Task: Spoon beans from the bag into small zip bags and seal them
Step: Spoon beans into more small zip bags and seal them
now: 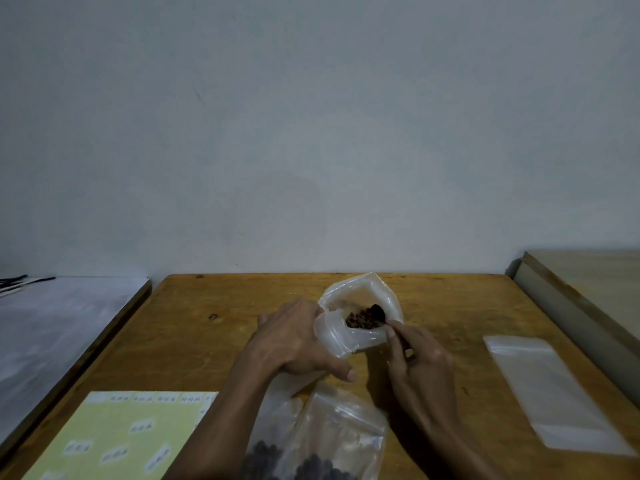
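Note:
My left hand (pixel 294 337) grips the rim of a clear plastic bag (pixel 360 292) near the middle of the wooden table (pixel 225 306) and holds its mouth open. Reddish-brown beans (pixel 360 320) lie inside it. My right hand (pixel 419 355) pinches the handle of a small dark spoon (pixel 378 311), whose bowl is inside the bag over the beans. Small zip bags (pixel 343 427) lie close in front of me, two of them with dark beans (pixel 311 467) in them, partly hidden by my forearms.
A stack of flat clear bags (pixel 550 389) lies at the right. A yellow-green sheet of white labels (pixel 121 441) lies at the near left. A white-covered surface (pixel 59 327) stands left of the table, a pale wooden board (pixel 588 299) to the right, a grey wall behind.

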